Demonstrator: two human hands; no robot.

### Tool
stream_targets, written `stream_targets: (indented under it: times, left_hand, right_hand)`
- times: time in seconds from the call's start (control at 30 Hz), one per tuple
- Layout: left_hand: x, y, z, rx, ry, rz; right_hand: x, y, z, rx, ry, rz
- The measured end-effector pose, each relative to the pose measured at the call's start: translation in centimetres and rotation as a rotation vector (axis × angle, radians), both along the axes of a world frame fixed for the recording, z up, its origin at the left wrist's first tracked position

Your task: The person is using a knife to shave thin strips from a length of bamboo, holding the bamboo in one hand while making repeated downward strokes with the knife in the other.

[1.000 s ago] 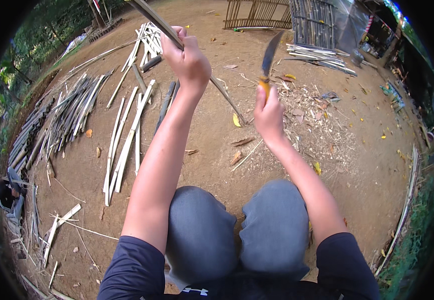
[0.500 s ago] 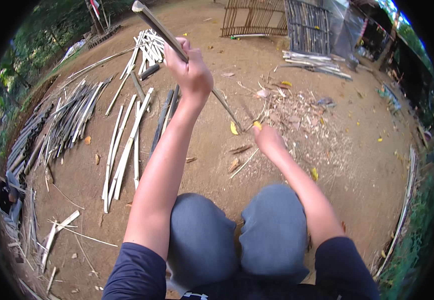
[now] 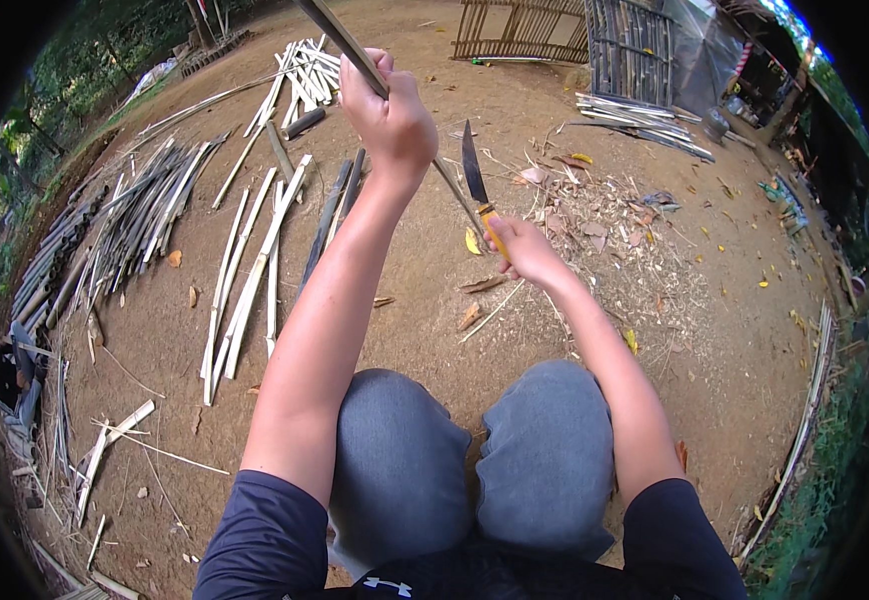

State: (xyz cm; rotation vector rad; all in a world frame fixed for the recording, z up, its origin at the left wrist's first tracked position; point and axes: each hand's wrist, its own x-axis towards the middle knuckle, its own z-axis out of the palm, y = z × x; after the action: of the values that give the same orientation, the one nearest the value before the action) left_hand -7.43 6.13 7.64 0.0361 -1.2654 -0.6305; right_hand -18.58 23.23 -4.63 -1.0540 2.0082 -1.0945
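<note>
My left hand [image 3: 391, 118] is raised ahead of me, its fingers wrapped round a long, dark bamboo strip [image 3: 339, 36]. The strip slants from the top of the view, through the fist, down to the ground near my other hand. In my right hand [image 3: 527, 252] is a knife [image 3: 473, 168] with a yellowish handle and a dark, pointed blade. Its blade points away from me, just right of the strip's lower part. Whether blade and strip touch, I cannot tell. Both hands are beyond my bent knees [image 3: 547, 455].
Split pale strips [image 3: 255, 285] lie on the dirt to the left, with a pile of dark strips [image 3: 150, 215] beyond. Shavings and leaves [image 3: 610, 245] cover the ground at right. Bamboo panels [image 3: 630, 55] stand at the back. Someone [image 3: 15, 385] is at the far left edge.
The knife, blurred by motion before, now shows sharply with its blade pointing away from me. My right hand has shifted slightly up and left. My left hand still grips the bamboo strip.
</note>
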Motion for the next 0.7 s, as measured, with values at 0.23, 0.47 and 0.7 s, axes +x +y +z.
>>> stream_targets:
  times: [0.23,0.47,0.7]
  left_hand:
    - [-0.3,0.1,0.2,0.020,0.008,-0.019]
    - [-0.1,0.1,0.3,-0.069,0.009,0.038]
    - [0.8,3.4,1.6,-0.060,0.105,0.043]
  right_hand:
    - [-2.4,0.3,-1.7,0.015,-0.200,0.129]
    - [-3.1,0.2,-2.0,-0.002,-0.347,0.123]
    - [-3.3,0.4,-2.3,-0.074,-0.315,0.166]
